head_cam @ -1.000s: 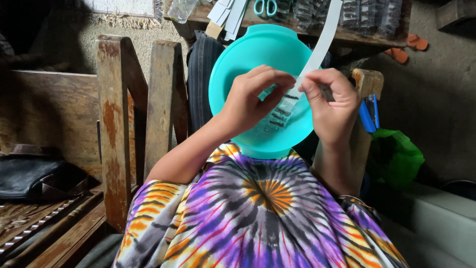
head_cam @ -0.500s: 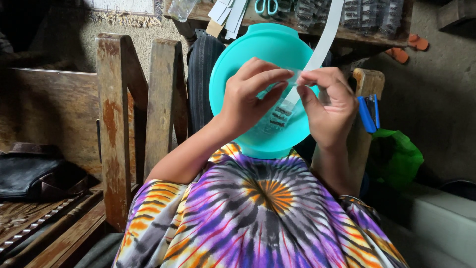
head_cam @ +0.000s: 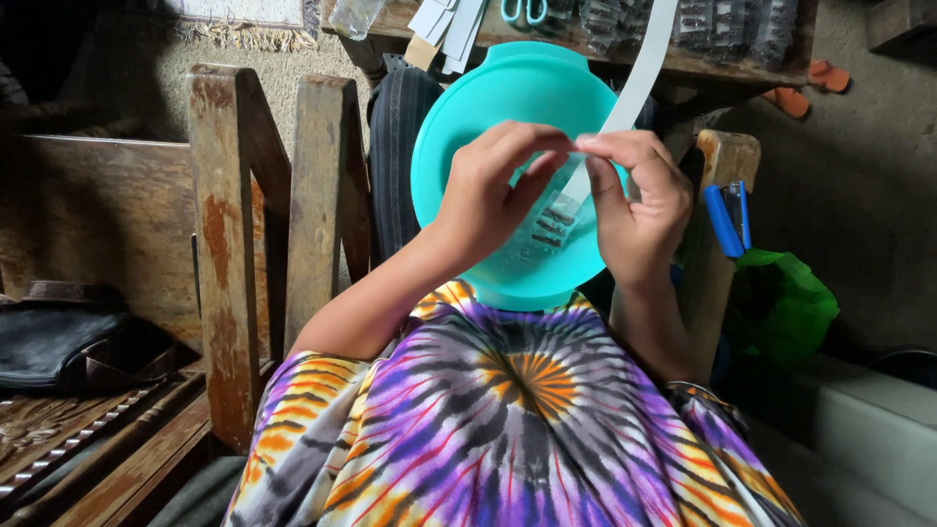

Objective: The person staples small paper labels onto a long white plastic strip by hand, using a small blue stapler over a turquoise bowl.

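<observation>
A round turquoise plastic bowl (head_cam: 488, 107) rests on my lap, above the tie-dye cloth (head_cam: 508, 420). Over it, my left hand (head_cam: 483, 200) and my right hand (head_cam: 639, 210) meet fingertip to fingertip. Both pinch a long white strip (head_cam: 639, 78) that runs up and to the right towards the shelf. A clear plastic packet (head_cam: 547, 234) with small dark pieces hangs below the fingers, inside the bowl; which hand holds it I cannot tell.
A blue stapler (head_cam: 727, 217) sits on a wooden post at right, with a green bag (head_cam: 786, 303) beside it. Scissors (head_cam: 524, 10) and paper strips lie on the shelf above. Wooden posts (head_cam: 229, 244) stand left, with a black bag (head_cam: 68, 342) on a bench.
Both hands have shifted slightly; the fingertips have come closer together on the white strip, pinching it above the bowl's centre.
</observation>
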